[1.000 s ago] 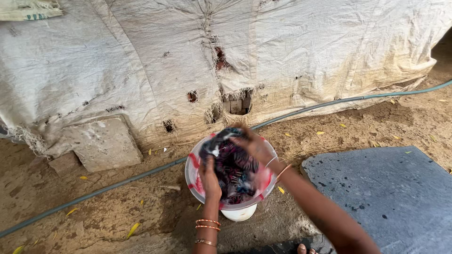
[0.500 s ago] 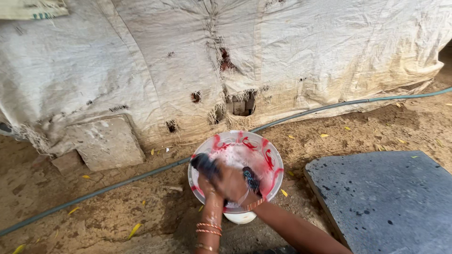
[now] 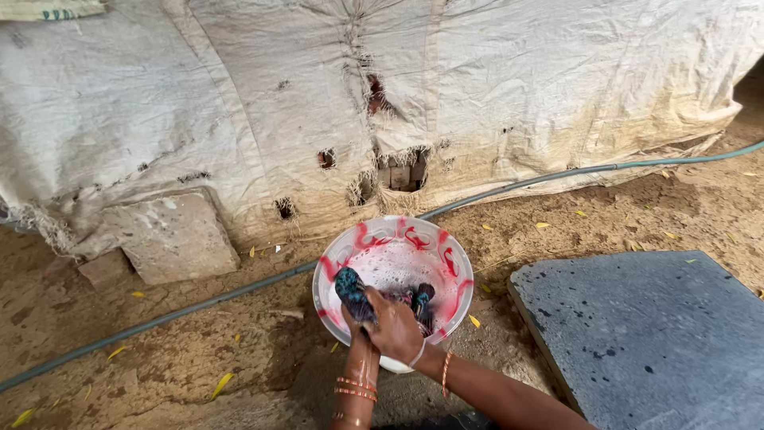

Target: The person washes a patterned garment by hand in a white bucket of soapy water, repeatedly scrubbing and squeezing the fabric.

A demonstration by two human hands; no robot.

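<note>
Both grips, right hand [image 3: 395, 329] seemingly over left hand [image 3: 360, 326], clutch wet cloth [image 3: 354, 293] at bucket [image 3: 396, 231] near rim.

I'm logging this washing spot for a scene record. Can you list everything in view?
Basin: one, white with red swirls, on the dirt, holding foam.
Cloth: one, dark multicoloured, wet, at the basin's near side.
Hose: one, grey-green, across the ground.
Stone slab: one, dark grey, right.
Stone block: one, pale, left.
Sacking sheet: one, dirty white, torn, behind.
Yellow leaves: several, scattered.
Left hand: under the right, on the cloth, bangles on the wrist.
Right hand: gripping the cloth.
</note>
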